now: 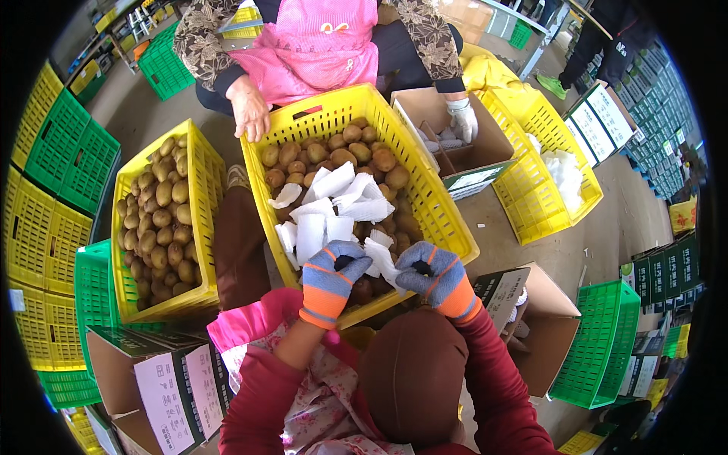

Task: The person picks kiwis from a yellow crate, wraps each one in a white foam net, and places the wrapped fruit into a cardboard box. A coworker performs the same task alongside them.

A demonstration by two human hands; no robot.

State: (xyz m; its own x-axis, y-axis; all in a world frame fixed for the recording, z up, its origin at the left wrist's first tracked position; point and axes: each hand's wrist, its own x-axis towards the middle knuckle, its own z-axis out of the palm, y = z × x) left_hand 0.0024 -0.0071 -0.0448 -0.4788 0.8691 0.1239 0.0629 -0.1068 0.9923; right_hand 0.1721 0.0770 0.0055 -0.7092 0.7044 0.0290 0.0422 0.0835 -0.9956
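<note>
Before me is a yellow plastic crate [455,239] of brown kiwifruit [343,157], with several white foam net sleeves [311,236] heaped over the fruit. Above its near end, my left hand [335,280] and my right hand [437,278] face each other in grey-and-orange gloves. Between them is one foam net sleeve [382,259], stretched and partly flattened. My right thumb and forefinger pinch its lower end, while my left fingertips pinch its left side. The gloves partly hide the sleeve's edges.
A second yellow crate [211,170] of kiwifruit stands left. Opposite, a person's bare hand [250,111] rests on my crate's rim; their gloved hand [464,120] is in a cardboard box [489,142] of sleeved fruit. Another open box [540,341] and green crate [597,341] stand right.
</note>
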